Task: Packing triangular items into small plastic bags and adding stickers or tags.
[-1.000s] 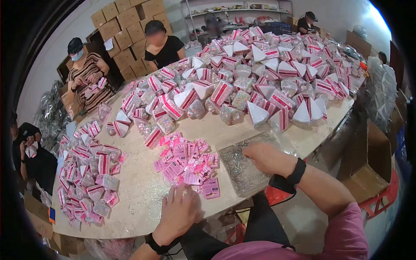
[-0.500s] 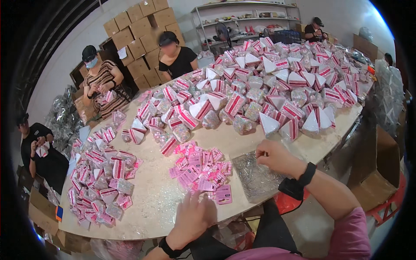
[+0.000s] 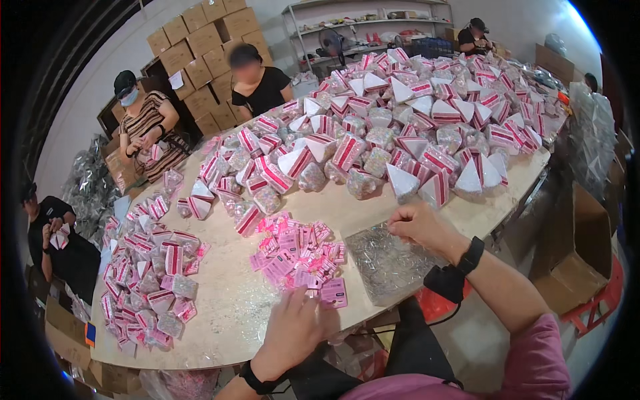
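My left hand (image 3: 293, 328) lies at the near edge of a heap of pink cards (image 3: 293, 250), its fingers stretched forward and touching the nearest ones. One pink card (image 3: 333, 293) lies flat just right of its fingertips. My right hand (image 3: 421, 228) is over the far right corner of a shallow clear tray (image 3: 360, 283), which holds many thin transparent plastic pieces (image 3: 393, 261). Its thumb and forefinger are pinched together; anything between them is too small to make out. Both wrists wear black bands.
A big pile of clear bags with pink-and-white wedge-shaped tops (image 3: 347, 150) covers the table's far side. A smaller pile (image 3: 153, 280) sits at left. Several people work around the table (image 3: 220, 320). An open cardboard box (image 3: 573, 260) stands at right.
The view has shifted slightly, so the table's contents sit a little further left. My right hand stays pinched at the tray's far side; my left remains by the cards.
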The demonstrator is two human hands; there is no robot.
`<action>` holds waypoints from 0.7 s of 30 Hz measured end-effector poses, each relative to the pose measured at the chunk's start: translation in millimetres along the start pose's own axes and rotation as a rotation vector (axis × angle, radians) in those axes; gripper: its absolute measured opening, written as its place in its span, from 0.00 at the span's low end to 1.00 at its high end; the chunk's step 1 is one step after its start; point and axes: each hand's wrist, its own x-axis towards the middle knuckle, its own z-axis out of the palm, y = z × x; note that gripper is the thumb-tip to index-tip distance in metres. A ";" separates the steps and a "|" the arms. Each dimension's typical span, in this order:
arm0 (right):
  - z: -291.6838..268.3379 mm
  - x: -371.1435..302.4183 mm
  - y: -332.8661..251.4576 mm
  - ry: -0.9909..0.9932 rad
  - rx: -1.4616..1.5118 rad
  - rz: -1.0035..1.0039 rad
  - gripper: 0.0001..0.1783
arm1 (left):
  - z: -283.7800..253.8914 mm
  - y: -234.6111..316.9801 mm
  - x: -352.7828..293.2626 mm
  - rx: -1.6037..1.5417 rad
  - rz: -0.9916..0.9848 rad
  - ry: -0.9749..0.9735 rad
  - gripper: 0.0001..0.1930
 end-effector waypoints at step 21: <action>-8.9 -7.4 -5.1 -0.117 0.023 0.024 0.03 | 9.9 50.3 151.7 -0.486 0.178 0.215 0.09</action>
